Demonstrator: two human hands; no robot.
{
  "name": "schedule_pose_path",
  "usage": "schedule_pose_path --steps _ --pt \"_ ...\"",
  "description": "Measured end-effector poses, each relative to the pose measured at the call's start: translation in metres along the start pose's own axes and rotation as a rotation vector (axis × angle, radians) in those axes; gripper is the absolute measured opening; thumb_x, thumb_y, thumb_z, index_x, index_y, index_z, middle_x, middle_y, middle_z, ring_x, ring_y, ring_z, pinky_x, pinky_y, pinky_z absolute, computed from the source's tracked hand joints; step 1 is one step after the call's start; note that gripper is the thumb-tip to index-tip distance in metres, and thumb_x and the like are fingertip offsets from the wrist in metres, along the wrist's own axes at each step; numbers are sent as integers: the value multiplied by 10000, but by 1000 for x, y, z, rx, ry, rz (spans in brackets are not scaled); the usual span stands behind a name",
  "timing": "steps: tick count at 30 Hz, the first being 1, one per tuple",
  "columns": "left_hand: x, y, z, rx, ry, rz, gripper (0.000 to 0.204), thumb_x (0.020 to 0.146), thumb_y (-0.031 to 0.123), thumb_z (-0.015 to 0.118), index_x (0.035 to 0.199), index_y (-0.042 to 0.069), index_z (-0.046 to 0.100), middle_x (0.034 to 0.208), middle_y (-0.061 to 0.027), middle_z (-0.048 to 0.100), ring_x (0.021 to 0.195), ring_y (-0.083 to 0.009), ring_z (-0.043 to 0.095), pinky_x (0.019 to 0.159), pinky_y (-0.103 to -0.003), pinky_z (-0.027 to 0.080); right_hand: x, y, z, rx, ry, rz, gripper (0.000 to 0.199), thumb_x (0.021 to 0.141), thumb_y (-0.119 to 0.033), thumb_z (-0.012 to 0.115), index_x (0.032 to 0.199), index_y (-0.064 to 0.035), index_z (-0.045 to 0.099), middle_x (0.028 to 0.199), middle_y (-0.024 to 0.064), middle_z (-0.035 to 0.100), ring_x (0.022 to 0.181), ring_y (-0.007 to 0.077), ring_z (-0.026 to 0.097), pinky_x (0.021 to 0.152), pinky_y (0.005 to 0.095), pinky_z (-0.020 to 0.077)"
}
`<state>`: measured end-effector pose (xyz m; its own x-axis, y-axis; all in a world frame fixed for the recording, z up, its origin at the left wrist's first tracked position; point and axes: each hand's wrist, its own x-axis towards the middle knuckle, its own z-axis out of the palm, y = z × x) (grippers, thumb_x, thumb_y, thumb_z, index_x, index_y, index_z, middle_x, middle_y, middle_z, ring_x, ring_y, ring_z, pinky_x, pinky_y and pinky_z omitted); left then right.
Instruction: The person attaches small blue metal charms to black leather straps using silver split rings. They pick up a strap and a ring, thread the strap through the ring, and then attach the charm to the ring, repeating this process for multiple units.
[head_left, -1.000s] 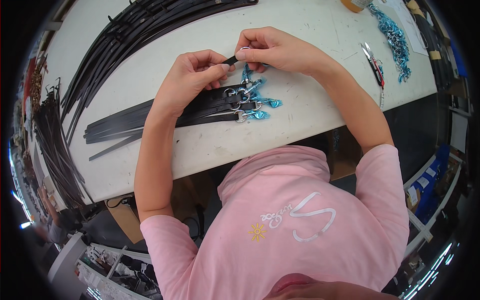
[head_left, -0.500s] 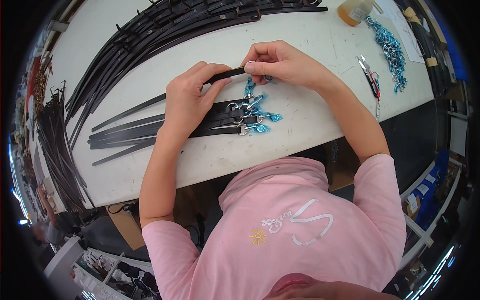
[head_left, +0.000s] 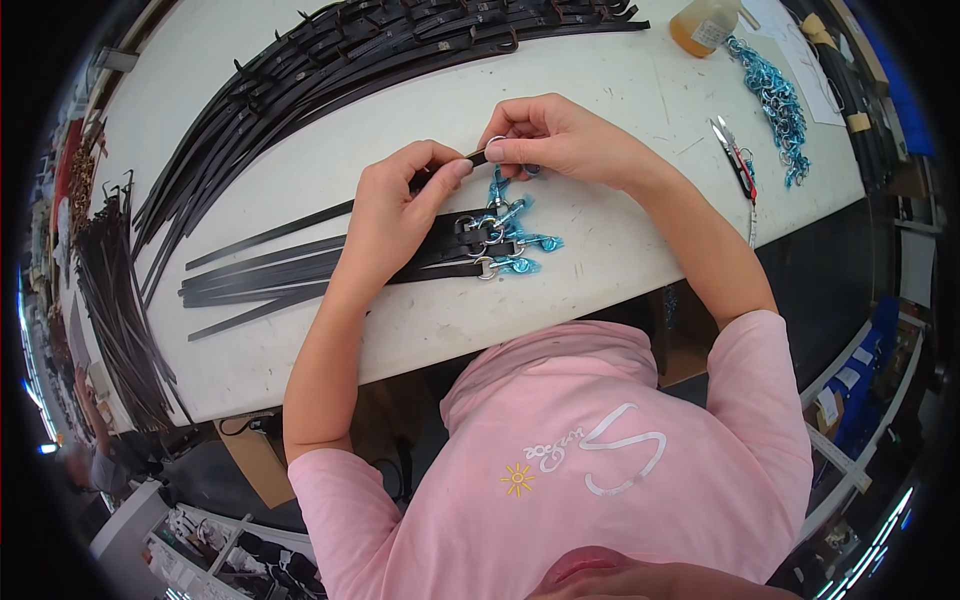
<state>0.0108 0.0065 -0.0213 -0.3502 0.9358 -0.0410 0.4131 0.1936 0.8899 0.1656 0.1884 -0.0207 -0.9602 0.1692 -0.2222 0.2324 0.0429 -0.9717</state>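
My left hand [head_left: 395, 205] is closed on a black strap [head_left: 275, 235], pinching it near one end between thumb and fingers. The strap's long tail trails off to the left over the table. At that same end, my right hand [head_left: 550, 145] pinches a silver metal ring [head_left: 494, 142] against the strap; its curled fingers hide part of the metal fitting. Below my hands lie several black straps [head_left: 245, 283] side by side. Their right ends carry silver rings and snap hooks [head_left: 518, 265] wrapped in blue film.
A large bundle of black straps [head_left: 330, 75] spans the back of the white table [head_left: 600, 235]; another bunch [head_left: 120, 300] hangs at the left edge. On the right are thread snips [head_left: 738, 165], a heap of blue-wrapped hooks [head_left: 775, 105] and a bottle of amber liquid [head_left: 700, 28].
My left hand has shifted right and slightly nearer, closer to the ring end of the strap. The right hand has dipped a little and keeps its pinch on the ring.
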Motion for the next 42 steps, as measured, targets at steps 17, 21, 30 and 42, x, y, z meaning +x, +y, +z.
schedule_pose_path --steps 17,21,30,42 --pt "-12 10 -30 -99 -97 -187 171 981 156 653 1010 -3 710 862 -56 689 736 -125 598 665 -274 495 -16 -17 -1 -250 -58 -63 203 977 -233 672 973 -42 742 901 24 709 866 123 617 796 283 493" --pt "-25 -9 -58 244 75 -79 136 929 105 674 1027 19 713 919 -85 658 759 -184 611 712 -320 510 -18 -22 -5 -539 199 -223 154 960 -186 670 976 -56 751 924 58 715 919 212 640 837 344 507" --pt "44 -67 -151 729 608 82 187 870 129 736 1039 89 666 967 -69 610 920 -258 631 800 -392 518 -93 -130 43 -1059 427 -906 173 762 -53 732 933 -66 710 837 51 672 820 234 649 739 356 528" --pt "56 -46 -119 1037 563 491 125 868 97 742 993 95 746 1016 -74 651 992 -290 600 892 -406 475 -142 -124 84 -810 321 -1270 96 758 -143 696 802 -93 627 773 18 569 759 179 603 700 321 509"
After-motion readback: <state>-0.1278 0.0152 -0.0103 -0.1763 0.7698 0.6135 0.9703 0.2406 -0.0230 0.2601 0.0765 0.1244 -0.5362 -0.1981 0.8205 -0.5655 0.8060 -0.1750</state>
